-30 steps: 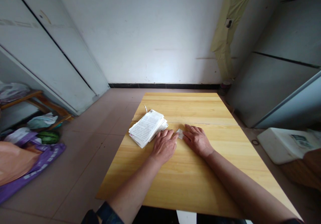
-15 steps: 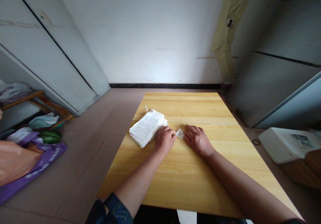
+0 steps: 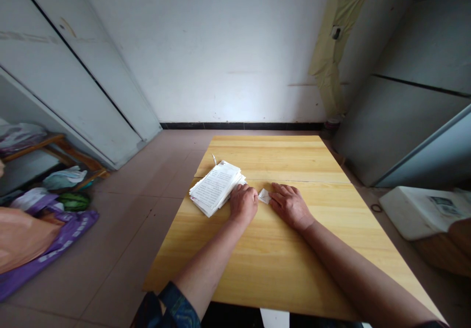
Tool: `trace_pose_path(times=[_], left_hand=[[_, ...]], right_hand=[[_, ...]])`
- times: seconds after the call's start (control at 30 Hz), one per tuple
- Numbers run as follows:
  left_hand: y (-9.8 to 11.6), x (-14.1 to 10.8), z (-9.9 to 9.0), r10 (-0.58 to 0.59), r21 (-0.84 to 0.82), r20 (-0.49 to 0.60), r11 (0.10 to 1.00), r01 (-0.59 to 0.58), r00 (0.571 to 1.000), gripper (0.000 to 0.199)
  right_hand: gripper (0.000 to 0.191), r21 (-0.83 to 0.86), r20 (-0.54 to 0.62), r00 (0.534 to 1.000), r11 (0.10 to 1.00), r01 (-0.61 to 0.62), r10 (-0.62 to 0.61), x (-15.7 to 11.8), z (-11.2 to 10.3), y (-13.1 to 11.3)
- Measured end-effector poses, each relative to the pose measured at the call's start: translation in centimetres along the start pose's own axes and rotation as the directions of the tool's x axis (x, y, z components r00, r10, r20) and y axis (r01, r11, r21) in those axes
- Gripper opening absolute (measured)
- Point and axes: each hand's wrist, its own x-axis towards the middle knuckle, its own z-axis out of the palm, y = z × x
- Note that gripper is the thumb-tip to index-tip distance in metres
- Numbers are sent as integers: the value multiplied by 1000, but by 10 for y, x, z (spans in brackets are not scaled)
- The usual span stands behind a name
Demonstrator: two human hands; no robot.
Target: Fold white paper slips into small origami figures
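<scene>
Held nothing in the fingers (image 3: pixel 278 194) of the right hand (image 3: pixel 290 206): released, spread flat, just beside a small folded paper (image 3: pixel 264 196) lying on the counter (image 3: pixel 279 159) between both hands. Looked light, soft and easily crushed, best pinched by its edges. Had the left hand (image 3: pixel 243 204) loosely curled and empty, just short of the paper, beside a stack of printed sheets (image 3: pixel 216 187). Beyond the counter, a purple plastic bag (image 3: pixel 47 242) on the tiled floor (image 3: pixel 128 171).

The light is soft and even, brightest on the white painted wall (image 3: pixel 228 58), and the yellow wooden table (image 3: pixel 279 156) shows only weak shadows. The picture edges bend strongly, but nothing looks blurred.
</scene>
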Motion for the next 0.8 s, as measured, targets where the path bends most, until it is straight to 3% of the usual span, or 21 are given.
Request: trace_pose_path(times=[0.2,0.4,0.53,0.67,0.8], left_hand=[[12,3,-1,-60,101,33,993,56,998,12],[9,-2,3,-100,57,20,993,98,995,12],[2,-14,-1,34,-33,-56,999,-36,998,30],[5,-26,-11,211,5,-8,977,-211,977,34],[7,-31,-11,208,80,32,974,-210,978,39]], right_hand=[[26,-6,3,1000,1000,-2,2,0,1,0],[25,-7,-7,1000,1000,1,-1,0,0,-1],[25,-10,0,1000,1000,2,-2,1,-2,-2],[26,-16,5,1000,1000,4,-4,1,-1,-2],[27,-13,-5,1000,1000,9,-9,0,-1,-1]])
